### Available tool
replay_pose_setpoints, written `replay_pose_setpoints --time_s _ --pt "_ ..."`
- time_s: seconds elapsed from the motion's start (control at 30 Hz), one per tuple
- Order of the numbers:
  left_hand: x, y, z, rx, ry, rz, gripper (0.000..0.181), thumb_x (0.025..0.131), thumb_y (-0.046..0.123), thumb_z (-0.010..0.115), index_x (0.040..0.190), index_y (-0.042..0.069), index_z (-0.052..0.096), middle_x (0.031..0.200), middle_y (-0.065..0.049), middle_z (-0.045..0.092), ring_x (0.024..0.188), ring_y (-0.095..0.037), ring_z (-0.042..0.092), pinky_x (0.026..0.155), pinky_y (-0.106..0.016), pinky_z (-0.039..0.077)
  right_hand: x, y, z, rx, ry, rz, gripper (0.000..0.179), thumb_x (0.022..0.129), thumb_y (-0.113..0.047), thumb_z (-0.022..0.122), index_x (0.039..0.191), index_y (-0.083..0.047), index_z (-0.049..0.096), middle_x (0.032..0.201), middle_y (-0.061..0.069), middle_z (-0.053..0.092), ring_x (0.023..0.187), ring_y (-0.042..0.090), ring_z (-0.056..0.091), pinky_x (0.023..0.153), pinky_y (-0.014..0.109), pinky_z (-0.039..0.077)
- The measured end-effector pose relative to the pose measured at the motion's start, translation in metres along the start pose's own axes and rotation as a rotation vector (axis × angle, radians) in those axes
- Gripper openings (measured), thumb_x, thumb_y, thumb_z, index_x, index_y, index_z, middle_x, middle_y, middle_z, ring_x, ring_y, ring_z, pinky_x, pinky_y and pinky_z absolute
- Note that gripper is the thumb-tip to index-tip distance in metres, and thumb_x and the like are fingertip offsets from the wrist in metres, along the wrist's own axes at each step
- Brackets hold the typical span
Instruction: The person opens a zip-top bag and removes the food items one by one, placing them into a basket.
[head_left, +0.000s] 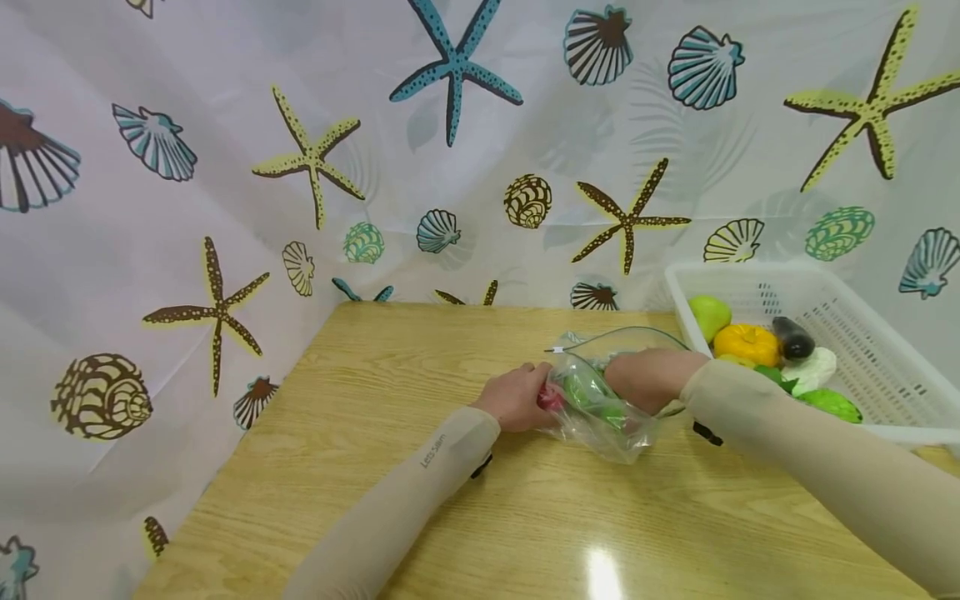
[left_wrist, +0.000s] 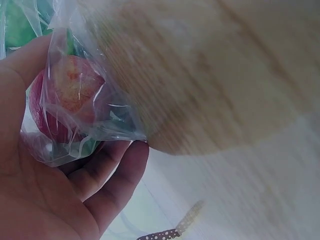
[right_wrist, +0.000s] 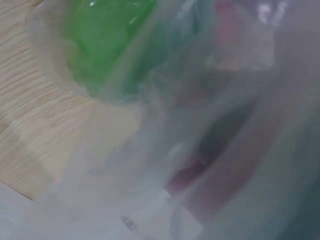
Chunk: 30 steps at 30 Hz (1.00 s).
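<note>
A clear plastic zip bag (head_left: 626,446) lies on the wooden table between the two hands. Inside it are a round red fruit with a yellowish patch, like a peach (left_wrist: 75,95), and a bright green item (head_left: 588,393) whose kind I cannot tell. My left hand (head_left: 516,398) holds the bag's left end, its fingers and thumb around the peach through the plastic. My right hand (head_left: 648,379) reaches into the bag from the right. Plastic blurs its fingers (right_wrist: 215,185) in the right wrist view, so whether they hold anything cannot be told.
At the right stands a white plastic basket (head_left: 888,329) with a green pear (head_left: 708,317), an orange pumpkin (head_left: 746,342), an eggplant (head_left: 792,338), a white item (head_left: 813,371) and a bumpy green vegetable (head_left: 834,405). Behind the wooden table (head_left: 405,358) hangs a shell-print curtain (head_left: 480,183).
</note>
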<state>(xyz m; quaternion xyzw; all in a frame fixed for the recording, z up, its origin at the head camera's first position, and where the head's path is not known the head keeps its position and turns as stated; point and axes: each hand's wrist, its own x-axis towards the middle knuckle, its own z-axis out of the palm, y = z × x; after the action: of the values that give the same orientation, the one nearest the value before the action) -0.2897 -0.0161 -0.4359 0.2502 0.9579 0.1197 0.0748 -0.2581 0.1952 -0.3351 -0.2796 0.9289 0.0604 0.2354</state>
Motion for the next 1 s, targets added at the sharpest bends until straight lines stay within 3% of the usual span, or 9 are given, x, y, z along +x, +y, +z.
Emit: replay_pose_setpoints --time_s 0.2,0.37,0.47,0.6,0.73,0.83,1.0 --pt "0.002 0.0 0.001 0.005 0.0 0.009 0.073 0.083 0.054 0.077 0.141 0.024 0.046 0.126 0.001 0.06 0.108 -0.015 0.06 0.091 -0.04 0.052 0.002 0.012 0.001 0.071 0.037 -0.067 0.031 0.078 -0.033 0.085 0.091 -0.016 0.063 0.082 -0.003 0.063 0.074 0.013 0.056 0.07 0.032 0.053" --pt "0.002 0.001 0.002 0.03 -0.007 -0.001 0.08 0.083 0.055 0.075 0.147 0.02 0.043 0.129 -0.001 0.059 0.108 -0.016 0.06 0.09 -0.04 0.052 0.001 0.02 -0.002 0.16 0.156 -0.147 0.063 0.079 -0.032 0.085 0.13 -0.007 0.059 0.123 0.008 0.063 0.108 0.022 0.061 0.098 0.046 0.05" --pt "0.002 0.001 0.004 0.047 -0.007 -0.002 0.085 0.083 0.058 0.074 0.151 0.018 0.04 0.132 -0.002 0.058 0.111 -0.017 0.06 0.091 -0.041 0.053 -0.004 0.022 -0.005 0.179 0.24 -0.171 0.071 0.083 -0.032 0.082 0.141 -0.003 0.052 0.137 0.014 0.058 0.12 0.027 0.057 0.103 0.049 0.047" --pt "0.003 0.001 0.006 0.046 -0.007 0.0 0.086 0.083 0.059 0.073 0.151 0.019 0.041 0.13 -0.001 0.059 0.111 -0.016 0.06 0.09 -0.041 0.053 -0.013 0.025 -0.01 0.178 0.407 -0.197 0.067 0.086 -0.034 0.08 0.139 -0.002 0.056 0.135 0.013 0.061 0.122 0.029 0.057 0.102 0.048 0.047" --pt "0.004 0.002 0.006 0.043 -0.009 -0.01 0.085 0.082 0.059 0.074 0.15 0.02 0.042 0.127 -0.001 0.059 0.109 -0.016 0.06 0.088 -0.041 0.053 -0.032 0.033 -0.024 0.296 0.508 -0.189 0.064 0.088 -0.03 0.078 0.142 -0.007 0.054 0.13 0.008 0.062 0.105 0.023 0.061 0.088 0.041 0.052" --pt "0.005 0.003 0.004 0.052 -0.02 -0.022 0.087 0.083 0.058 0.073 0.153 0.019 0.039 0.132 -0.002 0.058 0.112 -0.017 0.059 0.09 -0.041 0.053 -0.055 0.041 -0.038 0.38 0.54 -0.126 0.066 0.09 -0.033 0.076 0.148 -0.015 0.049 0.113 0.004 0.064 0.087 0.018 0.058 0.073 0.033 0.052" --pt "0.005 0.004 0.001 0.057 -0.045 -0.034 0.092 0.085 0.057 0.073 0.158 0.018 0.033 0.144 -0.005 0.054 0.125 -0.02 0.056 0.1 -0.045 0.049 -0.097 0.063 -0.048 0.367 0.608 0.023 0.071 0.093 -0.038 0.073 0.154 -0.022 0.04 0.099 0.001 0.063 0.083 0.015 0.057 0.065 0.032 0.047"
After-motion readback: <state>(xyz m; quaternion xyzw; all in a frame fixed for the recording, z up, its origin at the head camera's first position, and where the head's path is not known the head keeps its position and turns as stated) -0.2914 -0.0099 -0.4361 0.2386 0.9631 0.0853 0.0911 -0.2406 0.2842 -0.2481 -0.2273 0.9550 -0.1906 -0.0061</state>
